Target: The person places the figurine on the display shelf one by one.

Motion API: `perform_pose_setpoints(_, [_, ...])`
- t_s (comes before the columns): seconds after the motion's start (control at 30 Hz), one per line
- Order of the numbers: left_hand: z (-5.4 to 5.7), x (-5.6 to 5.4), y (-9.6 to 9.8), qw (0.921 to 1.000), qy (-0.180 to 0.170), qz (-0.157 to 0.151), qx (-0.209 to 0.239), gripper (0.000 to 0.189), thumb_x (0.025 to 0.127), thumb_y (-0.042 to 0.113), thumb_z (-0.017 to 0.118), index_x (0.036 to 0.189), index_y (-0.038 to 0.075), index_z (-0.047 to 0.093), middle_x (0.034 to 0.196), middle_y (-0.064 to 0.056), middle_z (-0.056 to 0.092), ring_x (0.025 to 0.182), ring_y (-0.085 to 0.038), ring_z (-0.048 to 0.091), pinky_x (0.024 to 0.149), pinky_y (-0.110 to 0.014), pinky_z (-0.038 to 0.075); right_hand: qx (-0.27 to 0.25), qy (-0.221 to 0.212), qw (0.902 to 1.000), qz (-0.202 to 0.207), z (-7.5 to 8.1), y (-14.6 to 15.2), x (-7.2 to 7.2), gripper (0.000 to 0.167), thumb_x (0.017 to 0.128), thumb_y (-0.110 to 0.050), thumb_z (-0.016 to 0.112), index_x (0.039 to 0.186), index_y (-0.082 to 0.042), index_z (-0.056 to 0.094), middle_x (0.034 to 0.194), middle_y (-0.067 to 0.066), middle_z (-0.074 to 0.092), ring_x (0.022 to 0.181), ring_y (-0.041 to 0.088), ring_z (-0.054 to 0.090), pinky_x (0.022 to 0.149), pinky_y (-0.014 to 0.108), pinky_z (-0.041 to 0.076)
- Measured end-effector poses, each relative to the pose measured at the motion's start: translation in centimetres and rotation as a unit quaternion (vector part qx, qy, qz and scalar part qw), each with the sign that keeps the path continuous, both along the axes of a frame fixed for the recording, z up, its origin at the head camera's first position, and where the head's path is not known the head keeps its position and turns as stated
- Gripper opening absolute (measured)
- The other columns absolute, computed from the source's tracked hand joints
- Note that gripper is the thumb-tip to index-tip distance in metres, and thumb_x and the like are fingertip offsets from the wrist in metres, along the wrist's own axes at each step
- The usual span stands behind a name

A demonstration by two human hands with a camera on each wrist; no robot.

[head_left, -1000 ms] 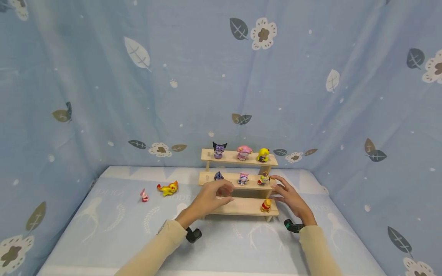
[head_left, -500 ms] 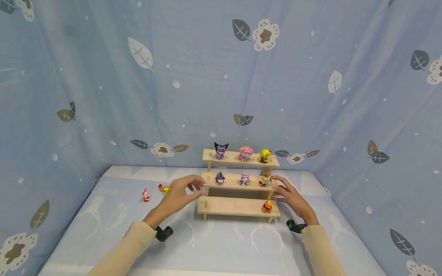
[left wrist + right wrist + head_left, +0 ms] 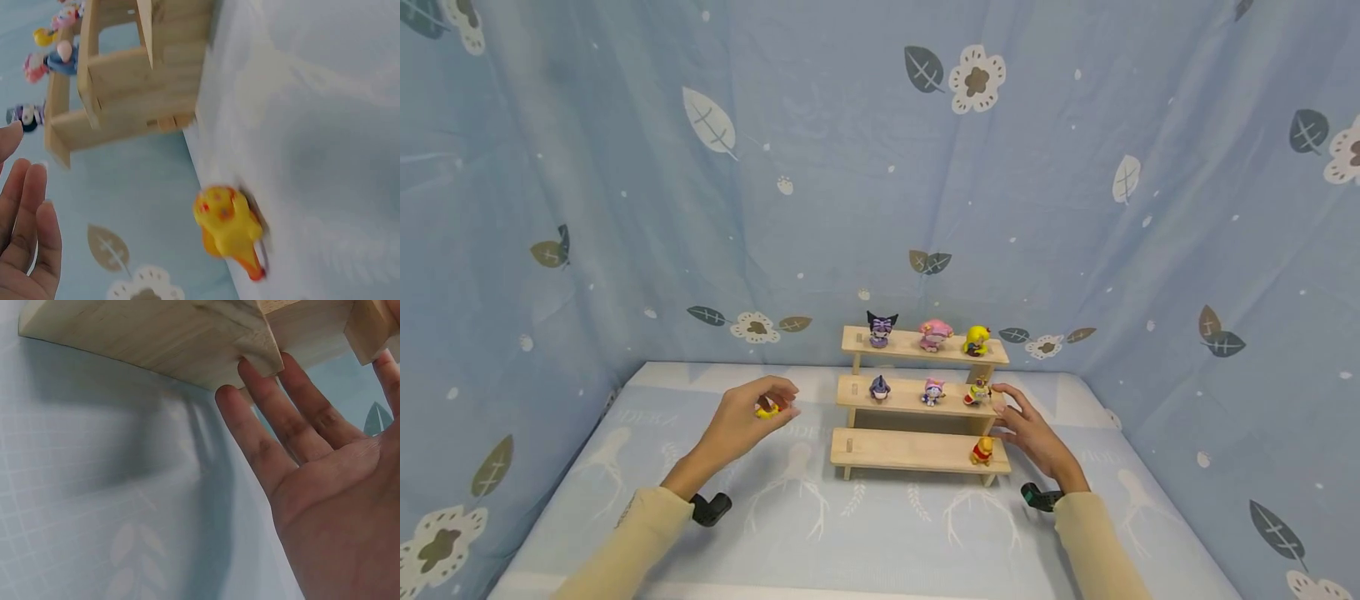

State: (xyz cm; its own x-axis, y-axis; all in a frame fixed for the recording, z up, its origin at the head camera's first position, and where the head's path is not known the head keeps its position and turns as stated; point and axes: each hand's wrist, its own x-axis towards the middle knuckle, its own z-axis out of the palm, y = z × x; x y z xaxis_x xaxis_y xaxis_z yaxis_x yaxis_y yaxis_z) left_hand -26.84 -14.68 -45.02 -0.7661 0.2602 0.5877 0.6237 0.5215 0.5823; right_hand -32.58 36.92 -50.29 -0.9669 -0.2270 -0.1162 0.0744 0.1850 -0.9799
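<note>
My left hand (image 3: 741,421) hovers left of the wooden shelf, fingers loosely bent and nothing held. Part of a yellow figurine (image 3: 766,412) shows between its thumb and fingers. The left wrist view has this yellow and orange animal figurine (image 3: 231,225) resting on the table, apart from the fingers (image 3: 47,231). At the right end of the three-tier wooden shelf (image 3: 910,450) is my right hand (image 3: 1037,442). In the right wrist view, extended fingertips (image 3: 259,378) reach the shelf's wood (image 3: 156,344), seemingly touching it.
Three figurines, including a purple one (image 3: 880,330), stand on the top tier. The middle tier bears a blue-grey donkey (image 3: 880,388), a pink-hooded figurine (image 3: 933,392) and a crowned one (image 3: 977,392). A Winnie-the-Pooh figurine (image 3: 982,451) sits at the bottom tier's right. A patterned curtain (image 3: 820,208) hangs behind.
My left hand has moved left from in front of the shelf to the yellow figurine, now mostly covering it and hiding the small pink figurine. My right hand stays at the shelf's right end.
</note>
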Motion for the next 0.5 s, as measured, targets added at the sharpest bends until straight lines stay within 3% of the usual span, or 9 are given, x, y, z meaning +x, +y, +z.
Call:
perform_pose_setpoints(0.2, [-0.2, 0.1, -2.4, 0.9994, 0.020, 0.025, -0.009, 0.038, 0.080, 0.004, 0.089, 0.112, 0.010, 0.071, 0.096, -0.003, 0.074, 0.081, -0.011, 0.067, 0.068, -0.041, 0.058, -0.016, 0.005, 0.9999, 0.000, 0.0, -0.1, 0.2, 0.062, 0.107, -0.042, 0.056, 0.158, -0.027, 0.025, 0.164, 0.019, 0.022, 0.136, 0.048, 0.046, 0.110, 0.061, 0.041])
perform_pose_setpoints(0.5, [-1.1, 0.1, -5.6, 0.9965, 0.022, 0.076, -0.026, 0.036, 0.082, 0.005, 0.087, 0.113, 0.011, 0.071, 0.098, 0.004, 0.072, 0.082, -0.020, 0.069, 0.068, -0.040, 0.058, -0.033, 0.004, 0.9994, -0.002, -0.3, -0.2, 0.3, 0.059, 0.108, -0.040, 0.054, 0.158, -0.028, 0.026, 0.164, 0.017, 0.022, 0.135, 0.047, 0.046, 0.110, 0.059, 0.041])
